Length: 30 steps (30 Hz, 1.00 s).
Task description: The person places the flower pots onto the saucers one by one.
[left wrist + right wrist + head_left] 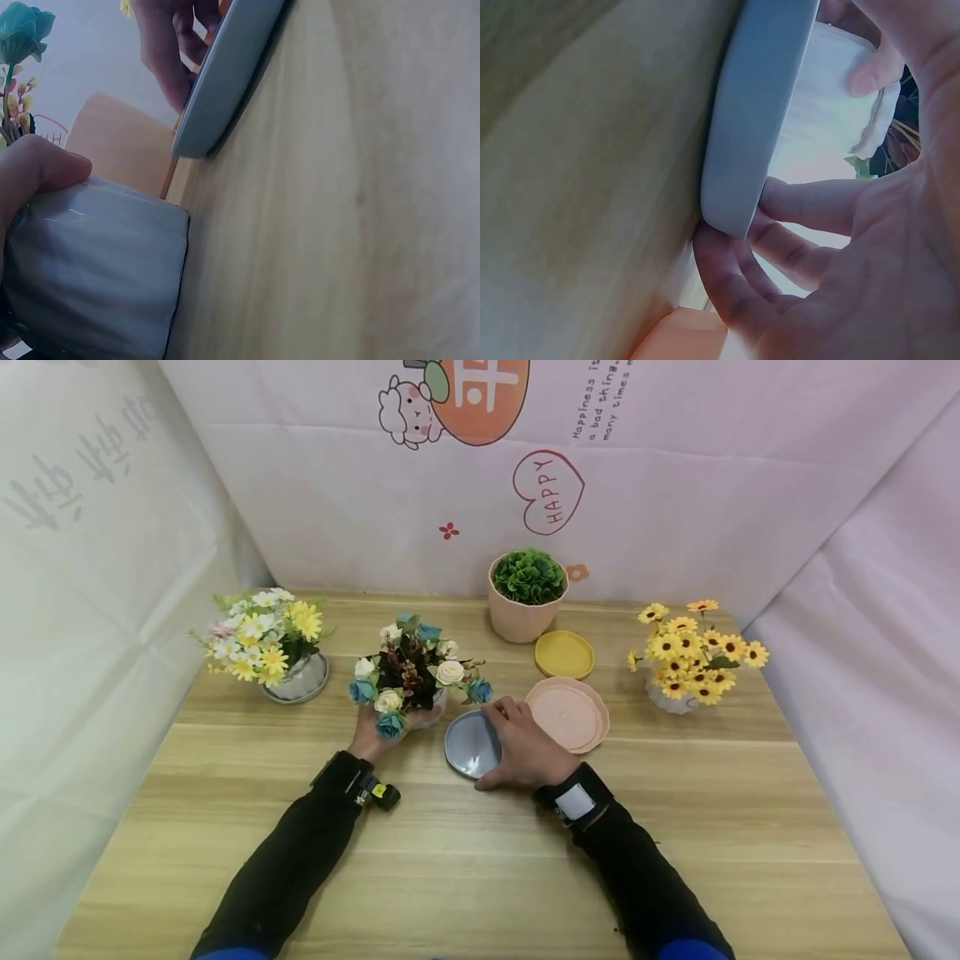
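My left hand grips a pale, glossy flowerpot from its left side, the thumb lying near the rim in the left wrist view. Blue and cream artificial roses fill this pot and cover most of it from above. To the right lies a grey-blue saucer, low over the wooden table. My right hand holds the saucer by its right edge; fingertips meet its rim and underside in the right wrist view. A small gap separates pot and saucer.
A pink saucer lies just right of my right hand, with a yellow saucer behind it. A pink pot with a green plant stands at the back. Daisies in a pot on a grey saucer stand left, yellow flowers right.
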Each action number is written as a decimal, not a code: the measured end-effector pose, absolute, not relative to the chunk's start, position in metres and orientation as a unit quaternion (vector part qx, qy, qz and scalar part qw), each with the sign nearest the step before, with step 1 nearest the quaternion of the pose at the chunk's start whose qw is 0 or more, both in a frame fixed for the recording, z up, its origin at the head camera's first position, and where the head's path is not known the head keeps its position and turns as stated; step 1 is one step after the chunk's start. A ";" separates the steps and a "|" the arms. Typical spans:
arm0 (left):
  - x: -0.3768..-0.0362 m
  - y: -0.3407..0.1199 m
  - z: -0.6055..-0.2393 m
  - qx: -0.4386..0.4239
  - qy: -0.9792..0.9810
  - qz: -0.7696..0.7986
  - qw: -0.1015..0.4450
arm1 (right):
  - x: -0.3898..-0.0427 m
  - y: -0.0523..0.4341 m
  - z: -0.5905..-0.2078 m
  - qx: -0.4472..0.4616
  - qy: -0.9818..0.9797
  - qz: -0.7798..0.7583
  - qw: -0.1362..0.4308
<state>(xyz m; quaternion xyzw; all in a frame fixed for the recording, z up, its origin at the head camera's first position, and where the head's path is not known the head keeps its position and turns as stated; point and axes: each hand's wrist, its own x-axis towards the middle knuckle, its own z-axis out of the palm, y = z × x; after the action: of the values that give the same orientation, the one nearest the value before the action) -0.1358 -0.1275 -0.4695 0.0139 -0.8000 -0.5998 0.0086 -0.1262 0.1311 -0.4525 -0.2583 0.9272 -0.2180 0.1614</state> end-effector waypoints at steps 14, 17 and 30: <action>-0.123 -0.122 -0.467 0.012 -0.791 -0.612 -0.001 | -0.127 0.131 -0.456 -0.267 0.933 -0.191 0.149; -0.121 -0.122 -0.466 0.003 -0.789 -0.614 0.001 | -0.126 0.130 -0.455 -0.267 0.932 -0.193 0.152; -0.111 -0.114 -0.430 -0.042 -0.817 -0.575 -0.018 | -0.126 0.130 -0.454 -0.253 0.931 -0.203 0.169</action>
<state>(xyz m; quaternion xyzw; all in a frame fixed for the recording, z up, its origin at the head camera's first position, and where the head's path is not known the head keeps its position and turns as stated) -0.1113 -0.1139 -0.4298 -0.0421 -0.8172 -0.5746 -0.0176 -0.1260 0.1305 -0.4539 -0.2533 0.9306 -0.2033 0.1688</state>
